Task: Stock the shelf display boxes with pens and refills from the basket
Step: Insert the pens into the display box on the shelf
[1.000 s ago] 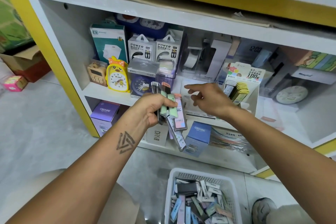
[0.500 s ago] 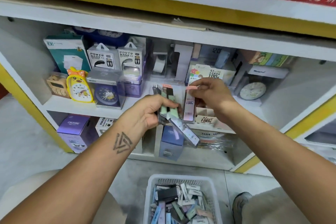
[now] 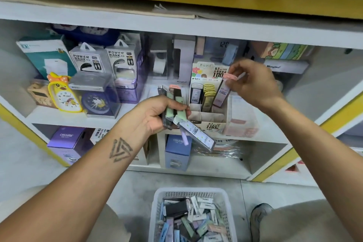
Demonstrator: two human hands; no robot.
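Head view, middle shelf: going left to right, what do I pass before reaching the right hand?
Teal box → yellow duck clock → power bank boxes → left hand gripping refill packs → lead display box → right hand pinching a pink-capped refill.

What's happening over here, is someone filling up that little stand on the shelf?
Yes. A person crouched at the shelf is stocking a cardboard display box with lead refill cases. The right hand pinches one pink-capped case by its top, its lower end at the box's right-hand slot. The left hand grips a bundle of more cases, mostly green-capped. A white basket on the floor below holds many more.
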